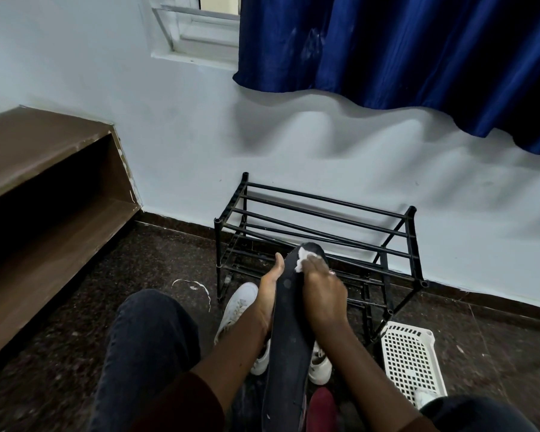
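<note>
While the dark insole (289, 322) is held in the air above the lap, its toe end pointing away, the wiping is judged to be under way at that far end. The insole is gripped along its left edge by the left hand (270, 294), with the thumb laid up the edge and the fingers hidden behind. A white wad (303, 258), tissue or cloth, is pinched under the bent fingers of the right hand (323, 294) and pressed on the upper face near the tip.

Since such a thin insole probably bends under pressure, the backing hand is best slid up behind the spot being rubbed. Strokes are better drawn in 1 direction, from toe to heel, so that dirt is carried off and not spread. Pale specks are seen lower down the face, so the whole length should be covered. The wad should be turned once its working side is soiled.

Below the hands, 2 white sneakers (236, 307) lie on the dark floor (60, 353), so loosened dirt may fall on them unless the insole is held aside. A black shoe rack (325, 213) stands just beyond against the wall. A white perforated basket (410, 360) sits near its right leg, and something maroon (321, 406) shows at the lower edge.
</note>
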The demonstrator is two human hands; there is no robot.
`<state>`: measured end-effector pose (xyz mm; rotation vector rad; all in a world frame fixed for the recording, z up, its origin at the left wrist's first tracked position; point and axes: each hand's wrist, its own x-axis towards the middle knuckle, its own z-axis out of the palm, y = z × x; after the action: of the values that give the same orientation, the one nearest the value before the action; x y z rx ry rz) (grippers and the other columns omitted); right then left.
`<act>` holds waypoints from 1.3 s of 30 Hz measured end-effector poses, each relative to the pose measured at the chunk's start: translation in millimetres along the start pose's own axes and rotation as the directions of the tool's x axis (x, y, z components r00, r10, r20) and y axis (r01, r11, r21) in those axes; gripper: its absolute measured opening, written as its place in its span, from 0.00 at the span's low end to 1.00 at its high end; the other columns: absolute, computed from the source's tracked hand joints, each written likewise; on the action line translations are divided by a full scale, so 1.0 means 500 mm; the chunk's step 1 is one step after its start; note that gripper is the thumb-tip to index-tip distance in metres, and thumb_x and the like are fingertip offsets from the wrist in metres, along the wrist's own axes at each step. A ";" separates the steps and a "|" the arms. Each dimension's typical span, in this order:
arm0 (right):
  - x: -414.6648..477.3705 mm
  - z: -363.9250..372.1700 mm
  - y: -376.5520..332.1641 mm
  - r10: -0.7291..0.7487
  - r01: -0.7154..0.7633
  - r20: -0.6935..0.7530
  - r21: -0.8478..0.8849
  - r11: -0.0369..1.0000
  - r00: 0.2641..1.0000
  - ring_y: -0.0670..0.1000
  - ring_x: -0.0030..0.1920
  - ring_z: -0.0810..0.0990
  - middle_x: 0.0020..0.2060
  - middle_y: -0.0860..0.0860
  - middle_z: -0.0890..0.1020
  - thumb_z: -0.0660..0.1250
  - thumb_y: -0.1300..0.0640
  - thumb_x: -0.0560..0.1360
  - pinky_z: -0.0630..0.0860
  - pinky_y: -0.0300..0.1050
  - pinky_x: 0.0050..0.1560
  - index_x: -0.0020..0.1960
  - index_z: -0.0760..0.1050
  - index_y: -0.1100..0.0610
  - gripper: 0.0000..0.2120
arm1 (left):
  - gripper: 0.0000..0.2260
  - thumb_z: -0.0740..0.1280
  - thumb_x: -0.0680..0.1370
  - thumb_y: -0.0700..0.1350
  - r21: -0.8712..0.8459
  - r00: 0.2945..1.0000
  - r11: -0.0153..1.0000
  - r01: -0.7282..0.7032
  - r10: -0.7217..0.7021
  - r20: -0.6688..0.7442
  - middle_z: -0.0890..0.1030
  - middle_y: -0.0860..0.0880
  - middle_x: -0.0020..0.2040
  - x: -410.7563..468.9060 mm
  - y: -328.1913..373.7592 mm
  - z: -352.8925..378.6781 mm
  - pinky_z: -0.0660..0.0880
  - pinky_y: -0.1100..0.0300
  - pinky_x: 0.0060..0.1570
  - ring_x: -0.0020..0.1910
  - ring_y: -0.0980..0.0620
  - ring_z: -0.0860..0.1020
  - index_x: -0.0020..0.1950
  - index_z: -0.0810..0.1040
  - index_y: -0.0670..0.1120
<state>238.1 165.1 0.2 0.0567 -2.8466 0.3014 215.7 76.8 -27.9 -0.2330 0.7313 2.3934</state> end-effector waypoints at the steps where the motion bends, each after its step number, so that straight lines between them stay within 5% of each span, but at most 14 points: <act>1: 0.014 -0.006 0.005 0.021 -0.021 -0.010 0.010 1.000 1.000 0.61 0.43 0.82 0.55 0.59 0.80 0.67 0.67 0.70 0.78 0.50 0.35 0.52 0.78 0.64 0.11 | 0.32 0.49 0.79 0.63 -0.004 1.000 1.000 -0.009 0.009 -0.015 0.83 0.42 0.48 -0.001 -0.003 -0.001 0.80 0.57 0.46 0.47 0.46 0.83 0.51 0.84 0.40; 3: 0.030 -0.009 0.011 0.046 -0.046 -0.012 0.009 0.999 0.999 0.62 0.49 0.80 0.61 0.59 0.76 0.61 0.66 0.75 0.77 0.51 0.44 0.60 0.75 0.64 0.14 | 0.32 0.49 0.79 0.62 -0.014 1.000 1.000 -0.021 0.021 -0.022 0.84 0.42 0.47 -0.003 -0.004 0.000 0.80 0.58 0.43 0.46 0.47 0.83 0.49 0.84 0.40; 5: 0.027 -0.008 0.009 0.047 -0.047 -0.037 0.001 0.999 0.998 0.62 0.48 0.81 0.61 0.59 0.76 0.63 0.67 0.73 0.78 0.50 0.42 0.60 0.75 0.64 0.15 | 0.33 0.48 0.79 0.62 -0.017 0.999 0.999 -0.037 0.037 -0.039 0.84 0.41 0.48 0.001 -0.003 -0.003 0.80 0.58 0.43 0.46 0.47 0.83 0.48 0.84 0.40; 8: -0.001 0.001 -0.002 0.031 -0.031 -0.024 -0.026 0.999 0.999 0.58 0.35 0.82 0.46 0.57 0.83 0.72 0.68 0.64 0.76 0.45 0.26 0.46 0.79 0.63 0.11 | 0.34 0.48 0.79 0.64 -0.004 0.995 0.999 -0.052 0.052 -0.083 0.83 0.41 0.50 0.006 0.000 -0.008 0.80 0.56 0.46 0.48 0.46 0.83 0.49 0.84 0.40; 11: -0.044 0.010 -0.010 0.017 -0.020 -0.039 -0.065 0.998 0.999 0.54 0.24 0.77 0.30 0.54 0.79 0.78 0.69 0.53 0.68 0.40 0.18 0.34 0.76 0.61 0.14 | 0.35 0.49 0.78 0.65 0.038 0.991 0.998 -0.058 0.062 -0.119 0.83 0.39 0.49 0.012 0.000 -0.013 0.80 0.55 0.45 0.45 0.44 0.83 0.47 0.85 0.39; 16: -0.080 0.014 -0.016 0.007 -0.007 -0.011 -0.046 0.999 1.000 0.52 0.22 0.75 0.23 0.51 0.74 0.78 0.70 0.46 0.64 0.38 0.15 0.25 0.73 0.60 0.16 | 0.35 0.50 0.78 0.66 0.064 0.989 0.997 -0.036 0.045 -0.141 0.83 0.39 0.44 0.016 -0.006 -0.024 0.79 0.55 0.42 0.40 0.44 0.83 0.43 0.85 0.39; 19: -0.057 0.021 -0.002 -0.030 0.030 -0.065 -0.010 1.000 0.997 0.54 0.28 0.77 0.27 0.52 0.76 0.77 0.72 0.50 0.65 0.39 0.19 0.28 0.73 0.60 0.15 | 0.35 0.50 0.77 0.66 0.063 0.992 0.997 -0.036 0.044 -0.119 0.83 0.39 0.45 0.012 -0.004 -0.016 0.80 0.55 0.42 0.41 0.44 0.83 0.46 0.84 0.38; 24: 0.029 0.006 0.026 -0.116 0.122 -0.225 0.013 0.992 0.967 0.58 0.39 0.81 0.38 0.58 0.81 0.65 0.70 0.61 0.78 0.43 0.39 0.41 0.79 0.65 0.09 | 0.32 0.50 0.79 0.63 0.039 0.997 0.999 -0.036 0.039 -0.067 0.83 0.42 0.49 0.007 0.000 -0.004 0.79 0.57 0.48 0.47 0.47 0.83 0.50 0.84 0.40; 30: 0.035 -0.001 0.003 -0.116 0.156 -0.240 0.157 0.975 0.964 0.57 0.38 0.79 0.36 0.55 0.80 0.61 0.70 0.61 0.75 0.41 0.38 0.38 0.77 0.62 0.09 | 0.31 0.50 0.79 0.62 0.026 0.999 0.999 -0.035 0.036 -0.034 0.83 0.41 0.47 0.012 0.002 -0.012 0.80 0.58 0.44 0.46 0.46 0.83 0.50 0.84 0.40; 34: -0.005 0.018 -0.014 -0.242 0.279 -0.175 0.230 0.932 0.954 0.56 0.46 0.80 0.44 0.55 0.82 0.68 0.76 0.58 0.69 0.38 0.47 0.45 0.78 0.62 0.18 | 0.33 0.51 0.77 0.68 0.068 0.999 0.997 -0.038 0.037 0.016 0.78 0.42 0.49 0.009 -0.002 -0.015 0.70 0.52 0.62 0.52 0.45 0.78 0.52 0.78 0.40; 39: 0.012 0.009 0.015 -0.280 0.290 -0.194 0.027 0.957 0.940 0.56 0.43 0.81 0.44 0.56 0.82 0.65 0.65 0.61 0.78 0.40 0.41 0.47 0.79 0.63 0.15 | 0.33 0.50 0.78 0.64 0.045 1.000 0.999 -0.003 0.004 -0.020 0.82 0.41 0.47 0.013 0.001 -0.018 0.79 0.57 0.48 0.46 0.46 0.82 0.51 0.82 0.39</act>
<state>230.9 171.4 -4.0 0.4253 -2.5959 0.3052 210.1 74.7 -37.4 -0.2372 0.7947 2.3786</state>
